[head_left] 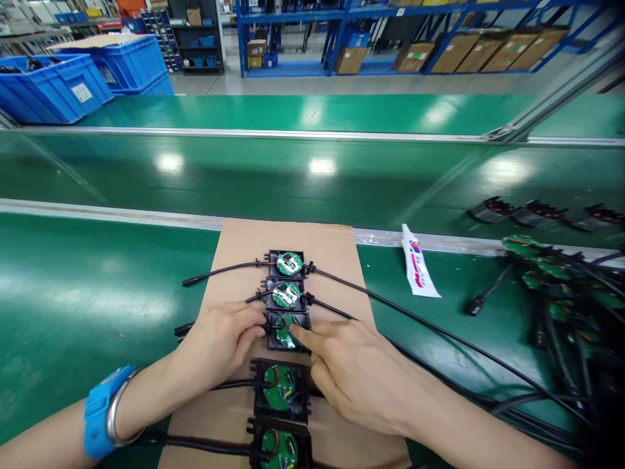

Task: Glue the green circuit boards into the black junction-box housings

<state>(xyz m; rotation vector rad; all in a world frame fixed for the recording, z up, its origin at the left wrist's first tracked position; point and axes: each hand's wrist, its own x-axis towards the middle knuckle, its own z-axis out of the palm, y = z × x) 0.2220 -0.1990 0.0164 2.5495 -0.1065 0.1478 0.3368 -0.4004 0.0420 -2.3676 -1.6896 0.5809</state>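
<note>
Several black plastic housings lie in a column on a cardboard sheet (336, 251), each with a round green circuit board inside. My left hand (227, 335) is closed in a pinch on the black cable (265, 324) at the left edge of the third housing (272, 344) from the top. The index finger of my right hand (349, 361) is stretched out and touches that housing's circuit board (283, 337). My other right fingers are bent beneath it and grip nothing I can see. White material covers part of the boards in the top housing (290, 264) and the second housing (286, 294).
A white tube (418, 264) lies on the green bench right of the cardboard. Tangled cables with boards (561, 286) heap up at the far right, with dark round parts (537, 213) behind. Long black cables cross the bench rightward. Blue bins (53, 88) stand back left.
</note>
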